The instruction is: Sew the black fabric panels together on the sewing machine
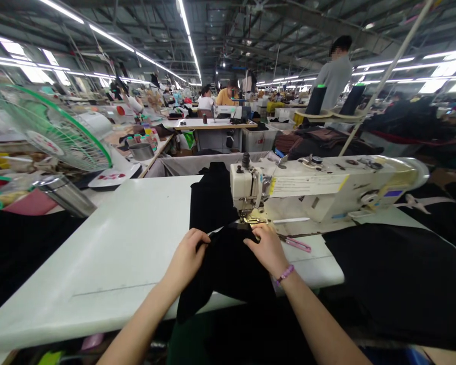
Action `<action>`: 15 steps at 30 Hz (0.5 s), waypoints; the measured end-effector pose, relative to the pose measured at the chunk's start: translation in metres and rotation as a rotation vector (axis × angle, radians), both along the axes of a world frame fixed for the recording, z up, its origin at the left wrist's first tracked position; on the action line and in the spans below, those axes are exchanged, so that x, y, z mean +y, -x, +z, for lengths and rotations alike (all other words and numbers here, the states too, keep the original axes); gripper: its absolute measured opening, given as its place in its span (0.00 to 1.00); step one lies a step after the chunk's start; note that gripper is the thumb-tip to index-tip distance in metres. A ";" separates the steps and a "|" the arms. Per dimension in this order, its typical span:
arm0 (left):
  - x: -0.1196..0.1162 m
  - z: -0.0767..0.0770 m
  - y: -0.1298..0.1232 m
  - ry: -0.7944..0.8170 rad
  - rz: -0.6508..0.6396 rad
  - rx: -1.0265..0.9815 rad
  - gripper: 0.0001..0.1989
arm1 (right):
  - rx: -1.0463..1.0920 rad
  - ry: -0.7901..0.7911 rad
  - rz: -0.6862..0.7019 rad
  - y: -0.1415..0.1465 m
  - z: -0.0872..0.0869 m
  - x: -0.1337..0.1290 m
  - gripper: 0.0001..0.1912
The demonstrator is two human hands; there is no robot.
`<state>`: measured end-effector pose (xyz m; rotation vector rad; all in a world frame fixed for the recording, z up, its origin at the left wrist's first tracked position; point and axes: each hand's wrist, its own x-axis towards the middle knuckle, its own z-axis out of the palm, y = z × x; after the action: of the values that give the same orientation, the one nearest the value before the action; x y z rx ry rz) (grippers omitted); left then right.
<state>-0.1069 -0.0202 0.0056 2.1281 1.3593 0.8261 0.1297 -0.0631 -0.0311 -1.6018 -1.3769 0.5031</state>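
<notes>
Black fabric [235, 263] lies across the table edge in front of the sewing machine [300, 190], and more of it stretches away past the needle area. My left hand [192, 251] pinches the fabric's left edge between thumb and fingers. On the other side, my right hand [268, 248] grips the fabric close to the presser foot, its thumb and fingertips curled on the cloth. A brass-coloured guide [255, 221] sits just beyond the right fingertips. Pink-handled thread snips [297, 244] lie right of that hand. The needle tip is too small to make out.
A white tabletop [137, 243] extends left, with a steel flask [65, 195] and a green fan [57, 132] beyond it. Black cloth [403, 279] is heaped at right. Two thread cones [316, 100] stand behind the machine. A person in grey [336, 76] stands farther back.
</notes>
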 end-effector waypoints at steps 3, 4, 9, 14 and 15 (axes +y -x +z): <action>-0.012 0.017 0.011 0.160 -0.042 -0.395 0.02 | 0.114 0.020 0.114 -0.005 0.011 -0.007 0.10; -0.016 0.024 0.015 0.232 -0.075 -0.482 0.03 | 0.195 0.031 0.179 -0.006 0.016 -0.011 0.13; -0.034 0.051 0.017 0.439 -0.107 -0.760 0.06 | 0.506 -0.050 0.043 -0.006 0.034 -0.036 0.18; -0.044 0.062 0.007 0.483 -0.014 -0.945 0.07 | 0.339 -0.194 -0.226 -0.007 0.039 -0.060 0.18; -0.046 0.063 0.005 0.464 -0.005 -0.960 0.06 | 0.343 -0.187 -0.233 -0.008 0.039 -0.063 0.18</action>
<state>-0.1120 -0.0658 0.0689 1.1093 0.8853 1.1680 0.1377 -0.1265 0.0077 -1.4235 -0.9390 0.4684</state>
